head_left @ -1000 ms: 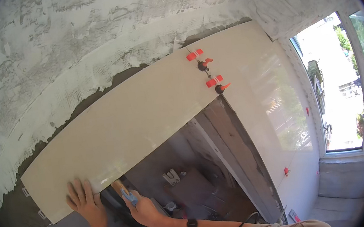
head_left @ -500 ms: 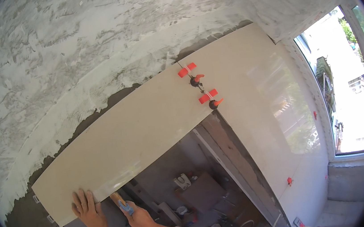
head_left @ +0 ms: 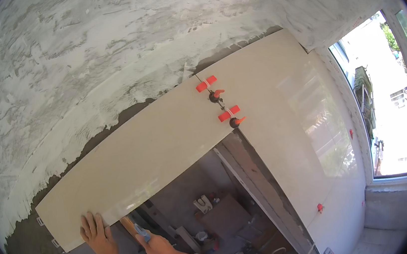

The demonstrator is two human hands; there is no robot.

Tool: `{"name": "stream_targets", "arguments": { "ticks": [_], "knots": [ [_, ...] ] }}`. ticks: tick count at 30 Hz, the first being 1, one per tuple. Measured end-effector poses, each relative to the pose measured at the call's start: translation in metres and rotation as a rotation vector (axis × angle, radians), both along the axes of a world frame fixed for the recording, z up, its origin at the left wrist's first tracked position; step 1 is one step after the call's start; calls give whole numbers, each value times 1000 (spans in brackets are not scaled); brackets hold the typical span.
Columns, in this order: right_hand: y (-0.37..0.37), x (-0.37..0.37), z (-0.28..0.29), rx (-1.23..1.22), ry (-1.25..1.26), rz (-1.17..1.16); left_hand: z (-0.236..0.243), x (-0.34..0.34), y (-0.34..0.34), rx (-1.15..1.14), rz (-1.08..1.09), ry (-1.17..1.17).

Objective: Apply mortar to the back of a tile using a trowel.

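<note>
A long beige wall tile [head_left: 143, 169] spans the top of a doorway opening. Against its lower left part lies my left hand [head_left: 97, 237], fingers extended flat on the face. My right hand [head_left: 158, 247] is closed round a narrow wooden strip [head_left: 129, 225], whose upper end meets the tile's lower edge; the strip slants down behind my wrist. A small blue-grey piece [head_left: 141, 232] sits at my right fingers against the wood, its kind unclear. At the seam with the neighbouring tile [head_left: 269, 84] are red spacer pieces [head_left: 228, 113] and black tile levelers with orange-red handles [head_left: 215, 96].
Rough grey plaster [head_left: 80, 55] borders the tile above, with dark mortar along its edge. Right of the opening stands a bare door jamb [head_left: 259, 176], then a bright window [head_left: 387, 106]. Through the doorway show a brown board [head_left: 226, 214] and scattered items.
The view has shifted slightly. The wooden strip's upper end sits a little farther left along the tile edge, and more of the strip shows. My left hand stays on the tile.
</note>
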State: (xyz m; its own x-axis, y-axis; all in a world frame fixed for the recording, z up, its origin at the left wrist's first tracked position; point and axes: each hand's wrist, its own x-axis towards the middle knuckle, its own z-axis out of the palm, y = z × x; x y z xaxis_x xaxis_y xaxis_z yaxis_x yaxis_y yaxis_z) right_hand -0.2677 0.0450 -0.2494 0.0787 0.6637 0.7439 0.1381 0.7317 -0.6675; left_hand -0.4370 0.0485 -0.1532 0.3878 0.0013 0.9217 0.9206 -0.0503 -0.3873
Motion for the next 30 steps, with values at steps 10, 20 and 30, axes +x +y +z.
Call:
{"name": "stream_targets", "arguments": {
  "ticks": [10,20,30],
  "knots": [
    [10,21,-26,-47,-2,-62,3,11,-16,-49,-140,-69],
    [3,-11,-47,15,75,269,-19,-33,-42,-44,-158,-235],
    [13,-17,-51,-50,196,253,-3,-52,-31,-21,-237,-221]
  ]
}}
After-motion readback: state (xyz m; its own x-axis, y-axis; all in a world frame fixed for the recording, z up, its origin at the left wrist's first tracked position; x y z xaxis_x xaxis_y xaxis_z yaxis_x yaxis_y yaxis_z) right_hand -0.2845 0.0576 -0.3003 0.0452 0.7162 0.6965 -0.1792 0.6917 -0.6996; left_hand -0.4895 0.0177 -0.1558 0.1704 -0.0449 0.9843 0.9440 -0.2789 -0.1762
